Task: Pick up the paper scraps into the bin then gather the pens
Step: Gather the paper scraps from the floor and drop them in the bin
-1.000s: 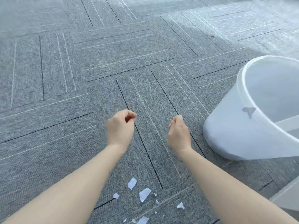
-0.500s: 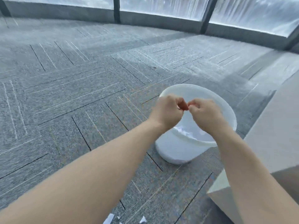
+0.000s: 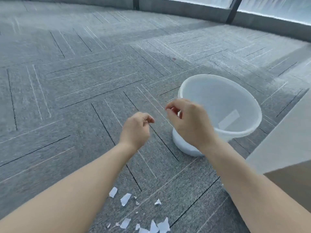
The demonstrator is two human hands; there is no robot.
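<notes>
Several paper scraps [image 3: 125, 199] below both hands [image 3: 164, 126]

Grey carpet floor [image 3: 84, 81] carries a white bin [image 3: 242, 132] (upright) and scattered paper scraps [image 3: 125, 199].

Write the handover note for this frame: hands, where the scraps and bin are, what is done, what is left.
Left hand: loosely curled, holds nothing visible.
Right hand: fingers curled in front of the bin's near wall; nothing visible in them.
Bin: white, upright on the carpet, right of the hands.
Paper scraps: many still on the carpet near the person.
Done: cannot tell.
Left: remaining scraps into the bin, then the pens, none in view.
</notes>
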